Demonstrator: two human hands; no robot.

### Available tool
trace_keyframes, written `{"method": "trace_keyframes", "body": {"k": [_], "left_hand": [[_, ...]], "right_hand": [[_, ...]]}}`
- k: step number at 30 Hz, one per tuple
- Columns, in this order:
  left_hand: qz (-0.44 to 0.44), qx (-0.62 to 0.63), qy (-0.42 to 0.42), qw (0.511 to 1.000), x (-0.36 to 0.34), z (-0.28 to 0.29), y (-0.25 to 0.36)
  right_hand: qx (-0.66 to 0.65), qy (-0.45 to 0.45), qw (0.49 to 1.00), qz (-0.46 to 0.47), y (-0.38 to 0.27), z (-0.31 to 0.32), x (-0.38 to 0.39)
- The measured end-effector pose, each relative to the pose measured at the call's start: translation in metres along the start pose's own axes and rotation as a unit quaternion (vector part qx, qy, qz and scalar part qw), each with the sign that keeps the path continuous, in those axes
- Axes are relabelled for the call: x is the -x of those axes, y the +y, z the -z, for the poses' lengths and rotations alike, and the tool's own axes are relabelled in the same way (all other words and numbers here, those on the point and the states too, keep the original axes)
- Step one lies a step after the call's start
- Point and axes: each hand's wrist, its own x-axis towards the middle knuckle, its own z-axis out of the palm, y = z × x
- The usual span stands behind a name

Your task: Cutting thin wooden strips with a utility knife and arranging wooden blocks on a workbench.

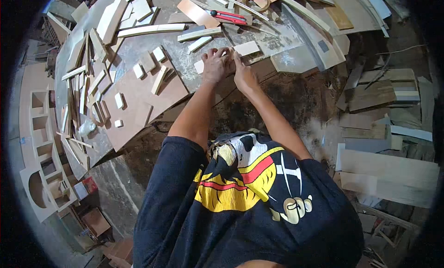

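My left hand (215, 64) is at the table's near edge on a pale wooden strip (247, 48), whose ends show on either side of my hands. Its fingers are curled over the strip. Just to its right, my right hand (243, 74) has its fingers pressed together at the strip, close against my left fingertips. Whatever small item may be between the fingers is too hidden to make out. Short white-edged blocks (138, 70) lie on a brown board (134, 122) to the left. A red-and-black utility knife (233, 19) lies beyond my hands.
The worktable (208, 76) holds several scattered wood offcuts (111, 14), a tape roll (255, 1) and a long grey straight strip (305, 37). A compartmented wooden frame (34, 161) stands at the left. Stacked boards (384, 161) lie on the right.
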Motion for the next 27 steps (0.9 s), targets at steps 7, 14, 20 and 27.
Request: {"method": "trace_keyframes", "body": {"k": [7,14,20,27], "left_hand": [[-0.015,0.013,0.020,1.000,0.002,0.000,0.000],[-0.003,-0.020,-0.028,0.999,0.001,-0.003,-0.003],[-0.020,-0.002,0.008,1.000,0.001,-0.005,-0.003],[-0.021,-0.015,0.011,1.000,0.000,-0.004,-0.005]], "right_hand": [[-0.014,-0.018,1.000,-0.021,0.009,-0.009,0.003],[0.003,-0.058,0.997,-0.043,0.006,-0.010,0.001],[0.009,0.043,0.999,0.024,0.002,-0.007,-0.001],[-0.004,-0.029,1.000,-0.011,0.004,-0.012,-0.005]]}}
